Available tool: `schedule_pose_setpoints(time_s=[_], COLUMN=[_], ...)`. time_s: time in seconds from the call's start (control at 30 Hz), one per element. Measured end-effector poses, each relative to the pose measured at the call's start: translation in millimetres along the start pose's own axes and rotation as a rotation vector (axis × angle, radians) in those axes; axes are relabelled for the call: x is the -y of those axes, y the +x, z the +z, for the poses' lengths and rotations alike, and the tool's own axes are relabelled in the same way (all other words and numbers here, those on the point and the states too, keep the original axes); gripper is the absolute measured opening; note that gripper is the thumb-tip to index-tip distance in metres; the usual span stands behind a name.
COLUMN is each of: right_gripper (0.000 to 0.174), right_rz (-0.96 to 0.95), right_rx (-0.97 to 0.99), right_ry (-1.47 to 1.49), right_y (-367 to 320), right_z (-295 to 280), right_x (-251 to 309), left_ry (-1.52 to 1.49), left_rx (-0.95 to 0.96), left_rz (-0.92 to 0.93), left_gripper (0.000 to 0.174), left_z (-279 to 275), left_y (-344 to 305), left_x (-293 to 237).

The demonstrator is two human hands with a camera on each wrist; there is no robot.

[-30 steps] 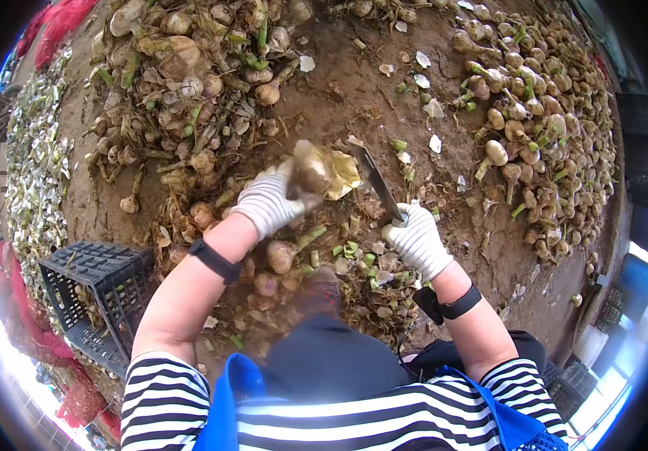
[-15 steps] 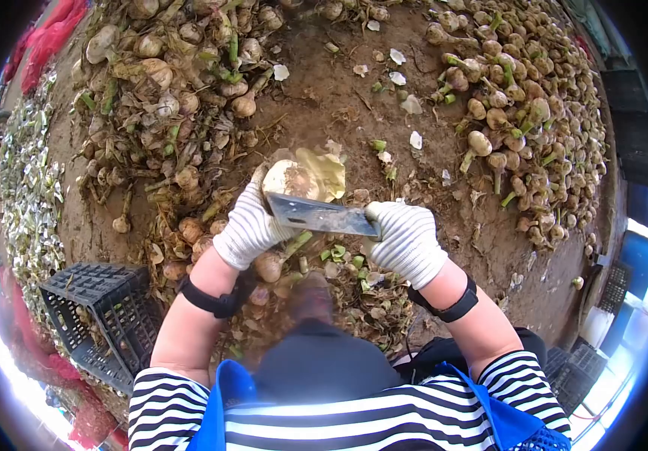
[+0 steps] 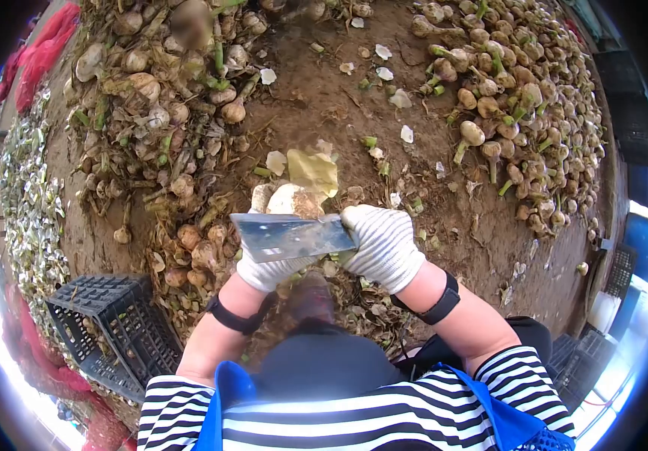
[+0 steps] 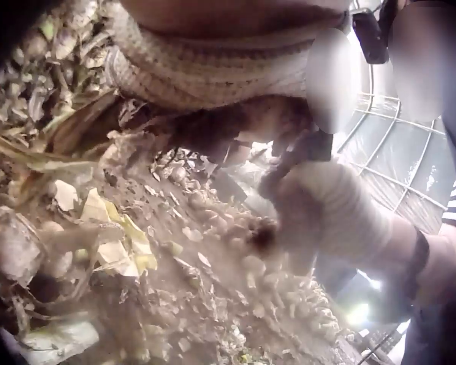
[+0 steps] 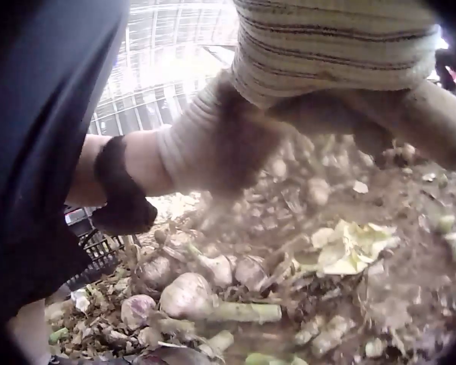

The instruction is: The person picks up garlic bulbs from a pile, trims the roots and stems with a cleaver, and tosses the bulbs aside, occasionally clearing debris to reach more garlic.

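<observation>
Both hands wear white striped knit gloves. In the head view my left hand holds a pale garlic bulb, partly hidden behind the blade. My right hand grips a knife with a broad, smeared blade, which lies crosswise over the left hand and the near side of the bulb. A crumpled yellowish leaf lies on the soil just beyond. The right wrist view has the left hand close beside the right hand, with the bulb and blade hidden there.
A heap of garlic with dry stalks lies at left, and a pile of garlic bulbs at right. Loose bulbs and trimmings lie near a shoe. A black plastic crate stands at lower left, red mesh behind.
The knife has swung from pointing away to lying across the bulb. My left hand has drawn the bulb back toward the body, and the right hand has come leftward to meet it.
</observation>
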State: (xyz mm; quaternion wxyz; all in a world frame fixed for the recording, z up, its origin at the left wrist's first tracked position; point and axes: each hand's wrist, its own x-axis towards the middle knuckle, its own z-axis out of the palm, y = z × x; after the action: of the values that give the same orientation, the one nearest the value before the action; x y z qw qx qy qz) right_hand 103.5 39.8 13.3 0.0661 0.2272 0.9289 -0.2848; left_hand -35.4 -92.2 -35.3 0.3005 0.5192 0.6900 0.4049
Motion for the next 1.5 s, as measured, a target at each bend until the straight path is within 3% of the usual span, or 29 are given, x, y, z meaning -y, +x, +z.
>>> schedule_pose_setpoints(time_s=[0.07,0.13,0.17,0.23,0.27,0.3,0.37,0.4,0.43,0.5,0.53,0.57,0.6,0.67,0.7,0.77,0.87,0.97,1.03,1.07,1.13,1.2,1.27,1.3,1.37,1.4,1.47,1.5], right_gripper=[0.026,0.026,0.021,0.02,0.021,0.022,0.02,0.019,0.019,0.015,0.016,0.016,0.017,0.016,0.012,0.01,0.008,0.022,0.028,0.034,0.033,0.03,0.025,0.023,0.018,0.016,0.014,0.014], right_rz=[-0.024,-0.041,-0.019,0.473,0.521,0.596,0.507,0.446,0.449,0.356,0.337,0.369,0.4,0.459,0.384,0.381,0.339,0.295,0.51,0.583,0.689,0.804,0.76,0.772,0.758,0.738,0.702,0.74], right_rx=[-0.052,-0.141,-0.076,0.176,0.171,0.183,0.021,-0.068,-0.086,-0.261,-0.22,-0.158,-0.096,-0.07,-0.109,-0.127,-0.162,-0.07,0.262,0.367,0.296,0.201,0.064,0.039,-0.057,-0.124,-0.148,-0.16], right_ry=[0.029,0.071,0.005,-0.105,-0.106,-0.195,-0.187,-0.177,-0.181,0.112,0.385,0.598,0.811,0.935,0.993,0.999,0.959,0.651,0.487,0.579,0.561,0.676,0.925,0.951,1.014,1.051,0.974,0.985], right_y=[-4,-5,-4,8,-5,-3,-7,0,4,5,2,-2,-5,-5,-3,3,13,14,-11,-30,-48,-33,-9,0,5,3,-9,-12], right_z=[15,22,19,5,15,19,6,0,-1,8,9,10,7,4,10,15,13,40,57,76,92,107,71,56,32,24,29,32], right_x=[-10,-13,-16,-54,-85,-95,-74,-71,-70,-64,-57,-47,-33,-11,-9,-7,-8,-27,-39,-53,-60,-68,-53,-51,-47,-49,-73,-76], left_ry=[-0.252,-0.105,-0.269,-1.042,-1.761,-1.017,-0.26,-0.604,-0.823,-1.265,-1.455,-1.46,-1.444,-1.449,-1.48,-1.51,-1.461,-1.413,-1.518,-1.508,-1.051,-1.115,-1.6,-1.605,-1.058,-0.913,0.368,0.733], left_rx=[-0.01,-0.105,-0.13,-0.225,-0.26,-0.293,-0.252,-0.226,-0.205,-0.197,-0.198,-0.199,-0.208,-0.249,-0.278,-0.303,-0.382,-0.364,-0.383,-0.348,-0.554,-0.472,-0.135,-0.142,0.065,0.045,0.322,0.931], left_rz=[-0.141,-0.126,-0.211,-0.514,-0.813,-0.461,-0.149,-0.275,-0.313,-0.418,-0.364,-0.366,-0.408,-0.398,-0.341,-0.282,-0.436,-0.438,-0.179,-0.049,-0.236,-0.282,-0.021,-0.029,0.021,0.004,0.248,0.029], left_gripper=[0.055,0.055,0.054,0.054,0.057,0.073,0.088,0.096,0.092,0.085,0.079,0.079,0.068,0.06,0.06,0.06,0.059,0.058,0.054,0.051,0.051,0.047,0.042,0.042,0.051,0.036,0.023,0.036], left_z=[1,-1,-3,-14,-37,-27,-30,-42,-45,-53,-55,-53,-50,-45,-39,-33,-28,-33,-54,-65,-84,-88,-83,-82,-81,-63,-50,-35], left_y=[-4,-6,-7,-7,-2,-3,0,19,20,21,21,19,16,16,17,18,13,3,18,18,33,69,93,94,104,94,80,80], left_x=[-4,-11,-18,-44,-80,-43,-7,-8,-1,11,6,14,27,-3,-8,-6,10,4,-28,-27,-32,-15,-77,-75,-68,-49,-40,-41])
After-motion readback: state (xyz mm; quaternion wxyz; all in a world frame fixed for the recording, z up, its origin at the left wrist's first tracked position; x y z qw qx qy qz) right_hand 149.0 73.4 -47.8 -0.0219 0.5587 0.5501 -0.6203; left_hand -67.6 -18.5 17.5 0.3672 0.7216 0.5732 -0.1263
